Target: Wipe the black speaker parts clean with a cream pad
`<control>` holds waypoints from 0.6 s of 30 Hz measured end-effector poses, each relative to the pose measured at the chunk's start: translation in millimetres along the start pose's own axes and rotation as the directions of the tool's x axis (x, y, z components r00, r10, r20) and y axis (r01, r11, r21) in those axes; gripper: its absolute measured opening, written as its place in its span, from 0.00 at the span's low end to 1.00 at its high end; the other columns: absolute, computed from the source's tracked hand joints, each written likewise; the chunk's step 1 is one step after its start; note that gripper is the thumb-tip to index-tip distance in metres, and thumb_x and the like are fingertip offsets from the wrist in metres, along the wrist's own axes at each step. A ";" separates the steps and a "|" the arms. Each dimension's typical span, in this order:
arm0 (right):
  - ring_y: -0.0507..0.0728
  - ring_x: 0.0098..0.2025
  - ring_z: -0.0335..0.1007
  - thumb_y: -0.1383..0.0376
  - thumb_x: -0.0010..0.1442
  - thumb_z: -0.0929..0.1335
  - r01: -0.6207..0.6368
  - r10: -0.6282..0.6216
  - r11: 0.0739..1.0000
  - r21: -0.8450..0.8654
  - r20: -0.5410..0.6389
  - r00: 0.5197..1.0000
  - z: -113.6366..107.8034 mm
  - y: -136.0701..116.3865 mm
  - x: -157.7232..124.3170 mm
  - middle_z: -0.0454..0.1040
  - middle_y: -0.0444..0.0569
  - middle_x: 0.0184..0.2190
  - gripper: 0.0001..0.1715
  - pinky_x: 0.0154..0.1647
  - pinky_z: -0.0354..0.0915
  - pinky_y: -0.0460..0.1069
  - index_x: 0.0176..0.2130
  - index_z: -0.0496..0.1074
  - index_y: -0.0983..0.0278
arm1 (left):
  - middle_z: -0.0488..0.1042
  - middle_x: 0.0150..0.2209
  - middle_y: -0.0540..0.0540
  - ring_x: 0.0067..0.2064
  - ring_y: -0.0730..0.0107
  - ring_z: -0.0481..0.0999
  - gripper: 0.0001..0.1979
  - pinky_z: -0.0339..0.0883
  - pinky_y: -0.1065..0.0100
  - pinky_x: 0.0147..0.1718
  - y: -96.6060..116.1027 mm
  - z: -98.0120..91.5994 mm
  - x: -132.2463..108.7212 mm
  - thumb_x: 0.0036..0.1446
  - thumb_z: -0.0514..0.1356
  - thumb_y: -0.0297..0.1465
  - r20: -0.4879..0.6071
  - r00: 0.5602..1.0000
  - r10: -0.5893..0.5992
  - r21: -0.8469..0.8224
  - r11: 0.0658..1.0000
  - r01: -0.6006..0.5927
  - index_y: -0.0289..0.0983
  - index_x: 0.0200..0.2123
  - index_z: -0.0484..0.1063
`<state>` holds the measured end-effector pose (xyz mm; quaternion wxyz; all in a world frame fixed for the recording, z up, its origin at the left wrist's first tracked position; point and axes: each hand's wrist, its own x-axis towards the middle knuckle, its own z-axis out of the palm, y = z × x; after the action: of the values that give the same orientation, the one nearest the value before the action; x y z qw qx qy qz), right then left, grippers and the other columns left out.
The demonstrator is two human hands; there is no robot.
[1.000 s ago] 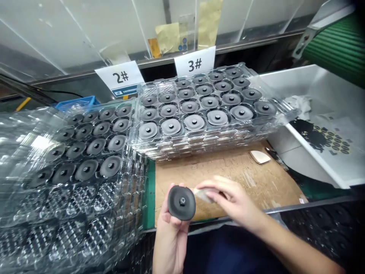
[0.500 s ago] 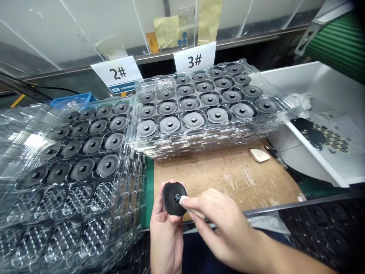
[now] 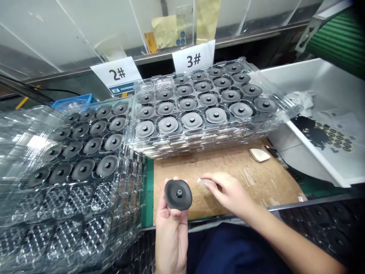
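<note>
A black rounded disc with a small raised stud at its centre (image 3: 174,198) rests face up in my left hand (image 3: 171,224), gripped at its edges by the fingers. My right hand (image 3: 225,190) is off to the right of it, apart from the disc, with thumb and fingers pinched on a small white wiping piece (image 3: 203,183); its exact material is hard to make out. Beyond both hands, a stack of clear plastic trays (image 3: 171,141) carries rows of similar discs. A second tray stack (image 3: 119,190) on the left also holds such discs, with several bare pockets at its near side.
Brown board (image 3: 182,167) covers the worktop under my hands. A cream wedge-shaped pad (image 3: 259,155) lies on it at the right, beside a dark slim tool (image 3: 276,156). Farther right stands a white bin (image 3: 316,160) containing black pieces. A green ribbed hose (image 3: 339,45) hangs above.
My right hand has drawn back from the disc's centre, up and to the right, still pinching the white piece. My left hand has shifted slightly right and tilted the disc.
</note>
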<state>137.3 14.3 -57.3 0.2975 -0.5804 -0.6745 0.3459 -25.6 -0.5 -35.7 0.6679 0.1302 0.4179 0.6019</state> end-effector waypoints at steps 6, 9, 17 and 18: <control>0.53 0.31 0.73 0.68 0.57 0.66 0.007 -0.013 0.999 0.046 0.130 0.991 20.8 27.5 -34.0 0.78 0.45 0.29 0.11 0.35 0.67 0.48 0.39 0.76 0.60 | 0.69 0.54 0.44 0.55 0.59 0.66 0.22 0.68 0.71 0.46 -6.2 -0.9 -0.5 0.52 0.60 0.27 -0.009 0.999 -0.036 0.015 0.999 0.036 0.46 0.52 0.66; 0.55 0.37 0.73 0.65 0.60 0.63 -0.052 0.050 0.996 0.077 0.023 0.998 5.3 14.2 -23.4 0.77 0.48 0.36 0.12 0.38 0.67 0.50 0.42 0.74 0.61 | 0.69 0.54 0.43 0.56 0.59 0.66 0.21 0.65 0.69 0.50 -9.5 5.2 -2.9 0.54 0.59 0.29 0.018 0.999 -0.046 0.040 0.998 0.045 0.45 0.53 0.65; 0.53 0.42 0.68 0.68 0.62 0.61 0.222 -0.215 0.959 0.174 -0.060 0.975 -40.6 -65.0 -7.3 0.73 0.47 0.41 0.14 0.44 0.63 0.48 0.47 0.68 0.63 | 0.76 0.42 0.47 0.46 0.64 0.74 0.21 0.68 0.67 0.46 -16.0 15.9 -10.8 0.53 0.60 0.30 0.053 0.968 -0.245 0.053 0.969 0.242 0.46 0.51 0.66; 0.51 0.39 0.68 0.70 0.61 0.61 0.226 -0.235 0.961 0.160 0.037 0.971 -42.3 -66.6 -8.0 0.73 0.45 0.38 0.13 0.42 0.63 0.46 0.45 0.69 0.62 | 0.76 0.42 0.47 0.46 0.64 0.74 0.22 0.69 0.66 0.45 -17.0 14.8 -11.1 0.53 0.60 0.30 0.037 0.963 -0.268 0.055 0.962 0.266 0.48 0.51 0.66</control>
<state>133.9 5.8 21.5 0.3610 -0.4631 -0.7166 0.3764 -2.4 -9.8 -33.6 0.7487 0.1024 0.4315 0.4928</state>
